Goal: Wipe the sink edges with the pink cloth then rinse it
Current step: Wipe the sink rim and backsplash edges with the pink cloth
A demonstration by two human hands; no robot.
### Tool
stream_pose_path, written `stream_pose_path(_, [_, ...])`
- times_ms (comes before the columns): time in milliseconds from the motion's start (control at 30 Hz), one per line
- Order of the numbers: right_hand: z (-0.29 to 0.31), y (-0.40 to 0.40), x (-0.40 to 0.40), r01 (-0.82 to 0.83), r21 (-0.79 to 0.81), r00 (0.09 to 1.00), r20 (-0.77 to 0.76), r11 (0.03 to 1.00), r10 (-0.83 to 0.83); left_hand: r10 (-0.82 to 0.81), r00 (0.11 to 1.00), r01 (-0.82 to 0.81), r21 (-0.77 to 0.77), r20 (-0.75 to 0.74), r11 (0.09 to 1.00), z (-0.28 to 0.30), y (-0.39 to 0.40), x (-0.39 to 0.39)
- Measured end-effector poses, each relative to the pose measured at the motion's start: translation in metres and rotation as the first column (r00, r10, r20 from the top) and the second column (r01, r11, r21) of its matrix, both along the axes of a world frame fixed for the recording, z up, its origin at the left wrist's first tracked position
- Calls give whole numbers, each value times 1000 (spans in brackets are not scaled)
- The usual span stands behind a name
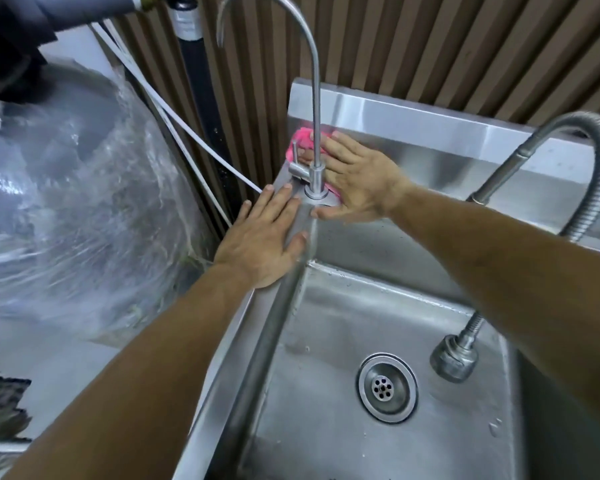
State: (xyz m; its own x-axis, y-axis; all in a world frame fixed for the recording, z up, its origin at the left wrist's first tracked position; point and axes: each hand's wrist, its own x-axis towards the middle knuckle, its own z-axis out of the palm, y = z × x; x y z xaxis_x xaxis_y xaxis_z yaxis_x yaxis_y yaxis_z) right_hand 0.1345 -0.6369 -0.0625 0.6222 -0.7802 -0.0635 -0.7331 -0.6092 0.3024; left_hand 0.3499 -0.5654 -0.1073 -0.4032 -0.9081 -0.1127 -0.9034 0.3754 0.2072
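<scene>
A stainless steel sink fills the lower right, its basin wet with a round drain. My right hand lies flat on the pink cloth, pressing it onto the back left corner of the sink's rim, behind the thin gooseneck tap. Most of the cloth is hidden under the hand and the tap's stem. My left hand rests flat, fingers spread, on the left rim just in front of the tap's base and holds nothing.
A flexible metal hose tap arches over the right side, its spray head hanging in the basin. White tubing runs down the ribbed wall at left. A plastic-wrapped bulky object stands left of the sink.
</scene>
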Motion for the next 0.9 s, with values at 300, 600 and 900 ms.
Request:
stream_pose_path(300, [-40,75,-8,531,266,690,414,804,-593,-11,1000,11,-39,8,999,-4,0,1])
stream_pose_path(600, [-52,71,35,826,159,420,467,541,-779,-14,1000,17,-137,23,990,-5,-4,-1])
stream_pose_path(900, [-59,70,12,946,169,182,433,278,-883,-31,995,49,-179,98,983,-13,-16,-20])
